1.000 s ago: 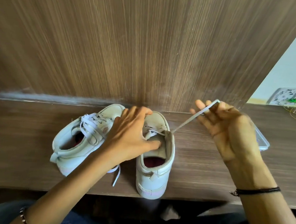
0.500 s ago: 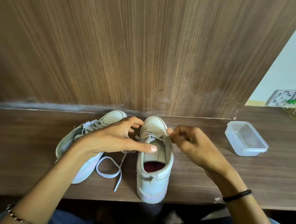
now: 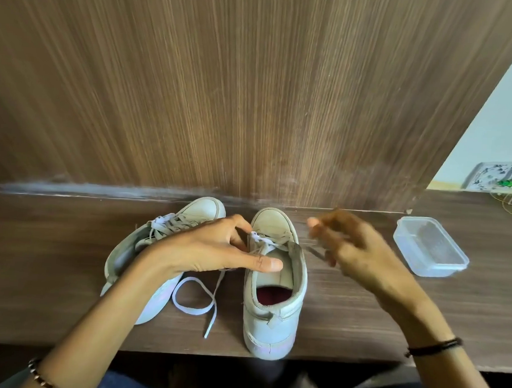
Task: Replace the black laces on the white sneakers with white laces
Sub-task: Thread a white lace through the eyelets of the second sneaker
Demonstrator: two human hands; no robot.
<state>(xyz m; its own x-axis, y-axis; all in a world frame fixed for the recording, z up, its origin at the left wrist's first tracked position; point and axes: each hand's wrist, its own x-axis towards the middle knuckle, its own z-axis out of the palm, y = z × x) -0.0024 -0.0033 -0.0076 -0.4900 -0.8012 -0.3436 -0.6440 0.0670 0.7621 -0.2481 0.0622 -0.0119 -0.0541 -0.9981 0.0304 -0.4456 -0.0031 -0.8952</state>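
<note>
Two white sneakers stand on the wooden desk (image 3: 52, 272). The left sneaker (image 3: 200, 208) lies tipped on its side and is laced in white. The right sneaker (image 3: 271, 322) stands upright with white lace in its front eyelets. My left hand (image 3: 204, 247) grips its laced front, fingertips on the crossings and thumb across the tongue. My right hand (image 3: 361, 252) is blurred just right of the shoe, and a thin lace strand (image 3: 315, 252) runs from the shoe's edge into its fingers. A loose white lace end (image 3: 193, 310) loops on the desk between the shoes. No black lace is visible.
A clear plastic container (image 3: 430, 247) sits on the desk to the right. A tall wooden panel (image 3: 254, 90) rises directly behind the shoes. A patterned item with a thin cord (image 3: 498, 180) lies at the far right. The desk's front edge runs just below the heels.
My right hand pulled the lace up and right, came back to the shoe's eyelet, and now moves right again. The left sneaker has tipped onto its side, leaving a lace loop on the desk.
</note>
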